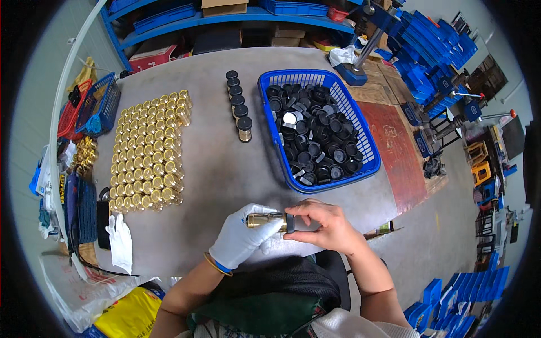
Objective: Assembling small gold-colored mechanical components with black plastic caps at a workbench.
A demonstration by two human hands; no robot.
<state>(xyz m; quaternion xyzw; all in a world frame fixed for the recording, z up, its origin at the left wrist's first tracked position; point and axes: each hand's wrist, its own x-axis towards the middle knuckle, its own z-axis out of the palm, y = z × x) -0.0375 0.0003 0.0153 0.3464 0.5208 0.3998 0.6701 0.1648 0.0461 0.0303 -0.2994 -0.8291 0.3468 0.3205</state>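
In my left hand [239,234], which wears a white glove, lies a small clear and gold jar [264,219] on its side. My bare right hand [326,225] grips the black cap [289,223] at the jar's right end between thumb and fingers. How far the cap sits on the jar I cannot tell. Beyond my hands, a row of several black-capped jars [244,129] stands on the grey table [214,163]. To the left, a large block of gold-topped jars [147,152] stands without black caps. A blue basket [371,155] full of loose black caps [315,135] is at the right.
A white glove [119,242] and a dark phone-like slab [103,224] lie at the table's left edge. Red [72,110] and blue [100,107] baskets stand beyond them. A metal press stand [354,72] rises at the back right; blue shelving [225,19] runs behind.
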